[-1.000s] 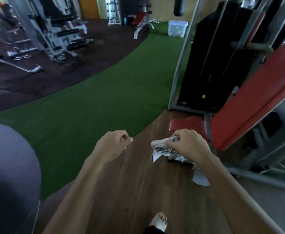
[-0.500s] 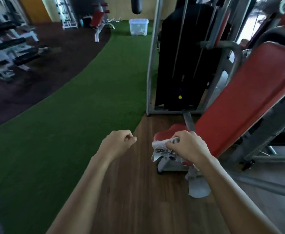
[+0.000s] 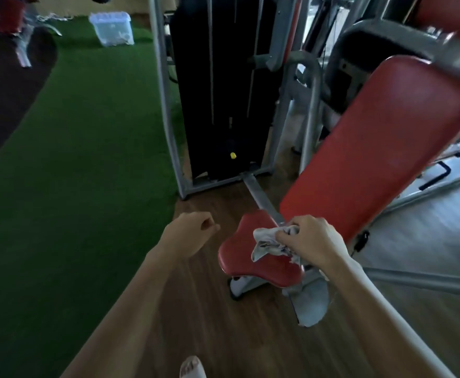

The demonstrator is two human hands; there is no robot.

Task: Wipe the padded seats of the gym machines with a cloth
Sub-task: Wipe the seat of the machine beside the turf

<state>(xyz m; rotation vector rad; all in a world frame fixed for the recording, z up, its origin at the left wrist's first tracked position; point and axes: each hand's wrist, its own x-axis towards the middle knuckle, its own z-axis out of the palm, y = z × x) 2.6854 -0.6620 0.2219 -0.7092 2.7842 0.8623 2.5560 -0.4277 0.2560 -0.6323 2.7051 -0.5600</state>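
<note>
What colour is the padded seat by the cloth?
Red; the padded seat shows best in the head view.

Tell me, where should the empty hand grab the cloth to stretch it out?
Probably the loose flap of the cloth poking out left of the right hand, which bunches the middle. Come from the left: the left hand is on that side, holding nothing. The long tail hangs under the right wrist, harder to reach.

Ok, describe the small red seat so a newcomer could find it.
Start at the black weight stack. A grey bar runs from its base to the red seat. Unlike the long tilted backrest behind it, it is small, low and flat.
</note>
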